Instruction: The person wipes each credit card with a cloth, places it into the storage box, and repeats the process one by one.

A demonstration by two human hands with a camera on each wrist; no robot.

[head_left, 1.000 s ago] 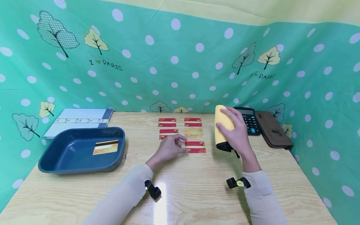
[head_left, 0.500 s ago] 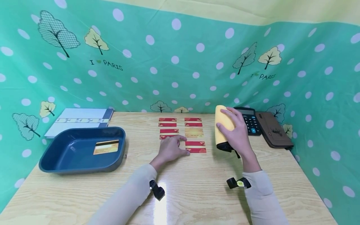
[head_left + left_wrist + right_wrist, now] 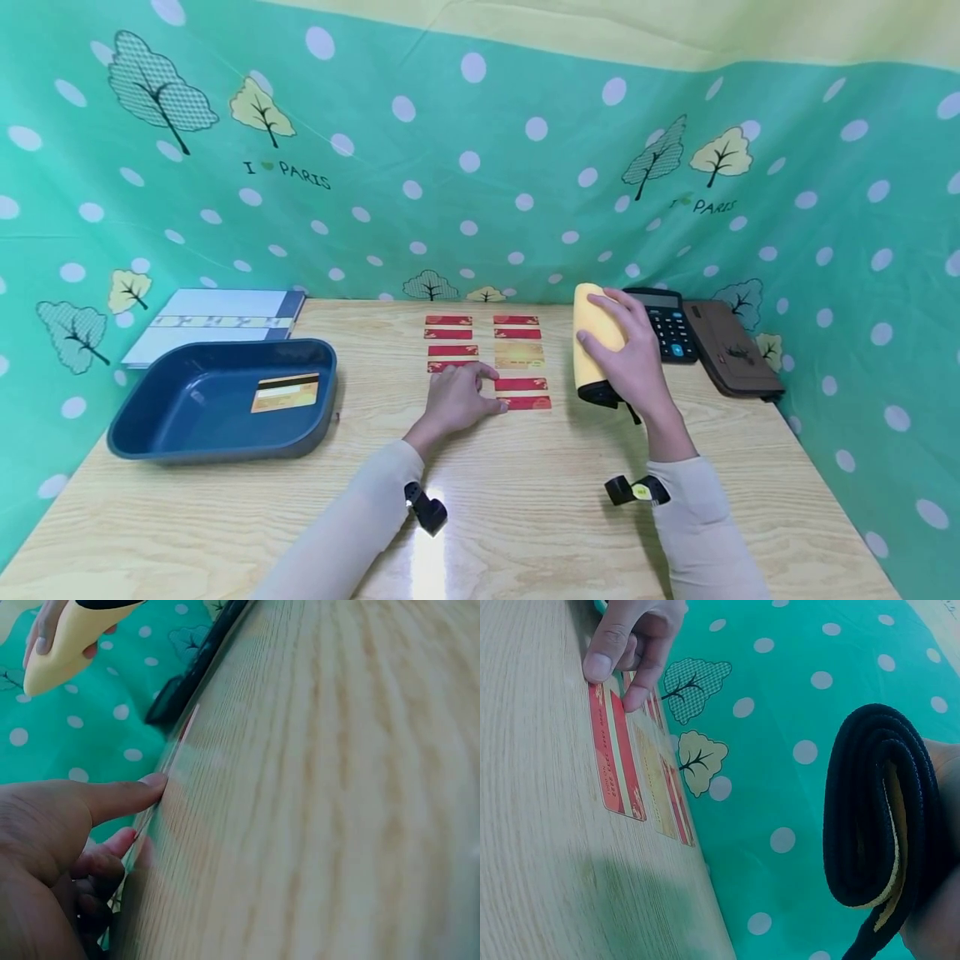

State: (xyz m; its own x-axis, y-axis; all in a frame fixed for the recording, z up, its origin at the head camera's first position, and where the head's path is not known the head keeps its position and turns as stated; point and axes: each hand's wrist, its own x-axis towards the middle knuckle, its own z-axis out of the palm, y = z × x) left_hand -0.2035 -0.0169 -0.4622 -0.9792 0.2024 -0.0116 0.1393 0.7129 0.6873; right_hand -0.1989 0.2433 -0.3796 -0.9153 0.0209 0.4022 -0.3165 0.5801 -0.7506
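Note:
My left hand (image 3: pixel 459 397) is at the near right card of a set laid out on the table. In the right wrist view, its thumb and index finger pinch the end of this red bank card (image 3: pixel 619 761), which has a pale stripe and raised digits. The card lies flat. A gold card (image 3: pixel 519 354) lies just beyond it, and a red card (image 3: pixel 517 320) is farther back. Two red cards (image 3: pixel 448 320) form the left column, the nearer partly covered by my left hand. My right hand (image 3: pixel 636 350) grips a rolled yellow cloth (image 3: pixel 588 333) with a black underside, raised above the table.
A blue tub (image 3: pixel 217 450) on the left holds a card (image 3: pixel 285 394) with a black magnetic stripe. Behind it lies a white-and-blue folder (image 3: pixel 217 304). A calculator (image 3: pixel 667 325) and a brown zipped wallet (image 3: pixel 727 350) lie at the right, before a green dotted curtain (image 3: pixel 465 183).
My left hand has slid slightly to the right, its thumb and index finger coming to the end of the near card. My right hand with the rolled cloth has stayed in place.

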